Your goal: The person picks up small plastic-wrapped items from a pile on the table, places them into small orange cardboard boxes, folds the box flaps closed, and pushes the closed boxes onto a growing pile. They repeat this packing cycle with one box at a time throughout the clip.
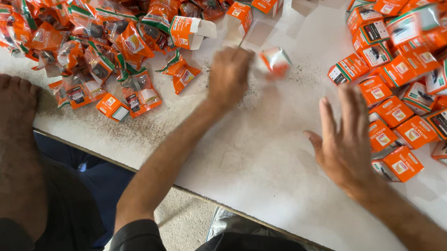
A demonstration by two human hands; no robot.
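Small packing workshop: white table (263, 159) heaped with orange sachets (83, 37) on one side, matching orange cartons (421, 66) on other, 2 people seated, bare concrete floor (185, 222).

white table (263, 159), dusted with dark specks | speckled grey floor (185, 225) below | even, soft light

pouches (93, 43) left on table (263, 159), boxes (415, 76) right.
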